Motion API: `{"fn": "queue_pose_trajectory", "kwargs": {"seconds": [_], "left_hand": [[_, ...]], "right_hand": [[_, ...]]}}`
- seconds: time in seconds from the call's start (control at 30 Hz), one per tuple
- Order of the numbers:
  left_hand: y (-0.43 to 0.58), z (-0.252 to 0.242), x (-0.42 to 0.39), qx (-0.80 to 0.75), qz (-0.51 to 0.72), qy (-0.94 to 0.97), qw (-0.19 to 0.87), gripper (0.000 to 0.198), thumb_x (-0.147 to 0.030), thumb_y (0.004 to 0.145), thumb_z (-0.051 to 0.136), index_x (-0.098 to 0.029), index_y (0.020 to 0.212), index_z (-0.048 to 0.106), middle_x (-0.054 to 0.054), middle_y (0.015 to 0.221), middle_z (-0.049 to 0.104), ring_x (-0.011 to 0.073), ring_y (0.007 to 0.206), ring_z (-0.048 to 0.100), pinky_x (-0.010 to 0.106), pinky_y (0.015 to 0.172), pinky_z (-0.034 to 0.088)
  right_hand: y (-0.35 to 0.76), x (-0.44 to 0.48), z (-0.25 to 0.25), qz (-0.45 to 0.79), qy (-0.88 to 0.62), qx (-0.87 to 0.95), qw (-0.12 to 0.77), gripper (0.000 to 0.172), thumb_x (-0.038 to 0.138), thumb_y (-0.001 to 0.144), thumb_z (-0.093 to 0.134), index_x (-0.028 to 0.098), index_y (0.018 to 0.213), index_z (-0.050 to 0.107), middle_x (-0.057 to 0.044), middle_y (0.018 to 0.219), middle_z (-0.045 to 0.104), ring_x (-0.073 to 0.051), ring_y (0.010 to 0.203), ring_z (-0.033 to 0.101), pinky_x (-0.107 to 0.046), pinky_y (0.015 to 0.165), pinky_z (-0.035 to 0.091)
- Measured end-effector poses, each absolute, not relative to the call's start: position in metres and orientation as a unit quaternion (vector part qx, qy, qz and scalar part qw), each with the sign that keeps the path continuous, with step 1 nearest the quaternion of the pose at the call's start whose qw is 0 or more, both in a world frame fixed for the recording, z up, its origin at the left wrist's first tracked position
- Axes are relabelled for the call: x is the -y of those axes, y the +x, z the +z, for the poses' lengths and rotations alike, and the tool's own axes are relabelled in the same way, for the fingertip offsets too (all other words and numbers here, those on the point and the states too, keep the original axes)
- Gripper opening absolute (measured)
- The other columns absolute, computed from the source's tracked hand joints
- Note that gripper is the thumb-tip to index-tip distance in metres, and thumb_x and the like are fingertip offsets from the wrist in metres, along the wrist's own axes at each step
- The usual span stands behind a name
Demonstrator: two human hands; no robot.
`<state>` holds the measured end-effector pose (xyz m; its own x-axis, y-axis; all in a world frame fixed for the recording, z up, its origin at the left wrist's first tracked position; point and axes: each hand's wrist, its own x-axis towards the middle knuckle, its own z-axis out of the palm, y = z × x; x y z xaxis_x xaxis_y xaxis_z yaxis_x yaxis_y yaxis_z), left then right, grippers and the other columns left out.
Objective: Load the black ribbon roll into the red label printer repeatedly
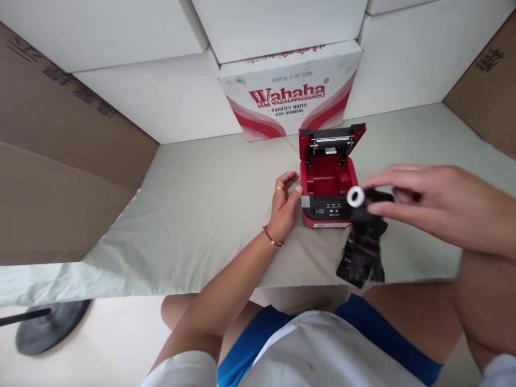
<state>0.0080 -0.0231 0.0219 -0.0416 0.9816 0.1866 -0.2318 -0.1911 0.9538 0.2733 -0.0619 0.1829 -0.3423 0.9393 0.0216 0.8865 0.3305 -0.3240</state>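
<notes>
A small red and black label printer [327,212] sits on the table with its lid [332,141] raised, so the red inner bay shows. My left hand [284,207] is against the printer's left side, thumb and fingers apart, the thumb touching the edge. Over the printer's right front corner, my right hand [419,199] pinches a black roll with a white ring-shaped core [356,197]. Loose shiny black film [362,258] hangs below it onto the cloth. Motion smears this hand and the roll somewhat.
A pale green cloth [209,215] covers the table. Behind the printer stands a Wahaha water carton [290,102] among stacked white boxes [137,102]. Brown cartons flank both sides, the left one [60,177] nearer. A round black stand base [52,328] is on the floor.
</notes>
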Motion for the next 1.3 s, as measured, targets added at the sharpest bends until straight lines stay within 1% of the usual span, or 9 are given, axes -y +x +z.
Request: {"fn": "queue_pose_trajectory", "kwargs": {"seconds": [0.2, 0.37, 0.53, 0.7, 0.8, 0.9, 1.0, 1.1, 1.3], "left_hand": [[-0.001, 0.042, 0.054, -0.358, 0.595, 0.689, 0.21, 0.048, -0.059, 0.102, 0.06, -0.031, 0.139, 0.066, 0.011, 0.144, 0.063, 0.0365, 0.148, 0.051, 0.061, 0.13, 0.035], [0.003, 0.046, 0.06, -0.289, 0.528, 0.784, 0.152, 0.033, -0.036, 0.1, 0.065, -0.031, 0.132, 0.073, 0.008, 0.127, 0.077, 0.0324, 0.137, 0.064, 0.056, 0.122, 0.043], [0.007, 0.045, 0.059, -0.295, 0.499, 0.803, 0.135, 0.029, -0.034, 0.099, 0.066, -0.032, 0.127, 0.076, 0.006, 0.122, 0.083, 0.03, 0.127, 0.073, 0.052, 0.118, 0.045], [0.012, 0.05, 0.064, -0.29, 0.5, 0.815, 0.025, 0.037, -0.029, 0.098, 0.068, -0.034, 0.134, 0.072, 0.003, 0.125, 0.084, 0.0265, 0.118, 0.078, 0.044, 0.108, 0.045], [0.015, 0.055, 0.066, -0.275, 0.491, 0.826, 0.01, 0.045, -0.024, 0.098, 0.066, -0.034, 0.141, 0.068, 0.002, 0.129, 0.084, 0.0247, 0.117, 0.079, 0.042, 0.106, 0.041], [0.016, 0.059, 0.067, -0.265, 0.489, 0.831, 0.0, 0.049, -0.02, 0.097, 0.066, -0.03, 0.145, 0.066, 0.003, 0.127, 0.084, 0.0236, 0.114, 0.079, 0.041, 0.103, 0.039], [0.016, 0.059, 0.067, -0.262, 0.487, 0.833, -0.01, 0.048, -0.021, 0.099, 0.065, -0.033, 0.145, 0.066, 0.001, 0.128, 0.084, 0.0224, 0.112, 0.079, 0.041, 0.101, 0.038], [0.015, 0.053, 0.068, -0.264, 0.475, 0.839, 0.018, 0.047, -0.023, 0.101, 0.065, -0.037, 0.146, 0.066, -0.001, 0.133, 0.082, 0.023, 0.116, 0.077, 0.042, 0.1, 0.037], [0.013, 0.047, 0.068, -0.272, 0.472, 0.83, 0.12, 0.049, -0.026, 0.103, 0.065, -0.043, 0.149, 0.063, -0.002, 0.139, 0.079, 0.024, 0.122, 0.075, 0.042, 0.104, 0.035]], "right_hand": [[0.198, 0.016, 0.16, 0.058, -0.591, 0.802, 0.061, 0.037, 0.032, 0.101, 0.058, 0.024, 0.132, 0.076, -0.012, 0.134, 0.075, -0.031, 0.106, 0.074, -0.039, 0.083, 0.053], [0.183, 0.008, 0.157, 0.019, -0.607, 0.794, -0.004, 0.038, 0.031, 0.101, 0.057, 0.022, 0.134, 0.075, -0.014, 0.13, 0.077, -0.032, 0.098, 0.075, -0.038, 0.073, 0.049], [0.179, -0.007, 0.149, 0.015, -0.604, 0.796, -0.006, 0.038, 0.029, 0.101, 0.056, 0.026, 0.133, 0.076, -0.014, 0.123, 0.081, -0.035, 0.099, 0.077, -0.04, 0.073, 0.049], [0.193, 0.002, 0.156, 0.074, -0.575, 0.809, 0.098, 0.031, 0.031, 0.1, 0.061, 0.028, 0.122, 0.082, -0.008, 0.114, 0.084, -0.029, 0.099, 0.078, -0.038, 0.081, 0.056], [0.21, 0.009, 0.173, 0.107, -0.553, 0.762, 0.319, 0.026, 0.037, 0.102, 0.063, 0.024, 0.104, 0.086, -0.004, 0.096, 0.085, -0.023, 0.085, 0.076, -0.034, 0.076, 0.056], [0.223, -0.001, 0.18, 0.015, -0.551, 0.677, 0.487, 0.037, 0.041, 0.106, 0.061, 0.016, 0.121, 0.082, -0.011, 0.11, 0.085, -0.022, 0.093, 0.076, -0.033, 0.074, 0.054], [0.226, -0.019, 0.174, 0.017, -0.542, 0.709, 0.452, 0.045, 0.04, 0.111, 0.052, 0.011, 0.138, 0.074, -0.017, 0.134, 0.079, -0.022, 0.117, 0.074, -0.033, 0.093, 0.056], [0.223, -0.019, 0.166, 0.089, -0.523, 0.758, 0.38, 0.044, 0.038, 0.115, 0.041, 0.019, 0.125, 0.08, -0.012, 0.134, 0.08, -0.021, 0.127, 0.072, -0.034, 0.11, 0.053], [0.229, 0.031, 0.151, 0.057, -0.499, 0.783, 0.368, 0.041, 0.035, 0.113, 0.043, 0.024, 0.125, 0.08, -0.009, 0.131, 0.082, -0.026, 0.126, 0.075, -0.047, 0.118, 0.054]]}}
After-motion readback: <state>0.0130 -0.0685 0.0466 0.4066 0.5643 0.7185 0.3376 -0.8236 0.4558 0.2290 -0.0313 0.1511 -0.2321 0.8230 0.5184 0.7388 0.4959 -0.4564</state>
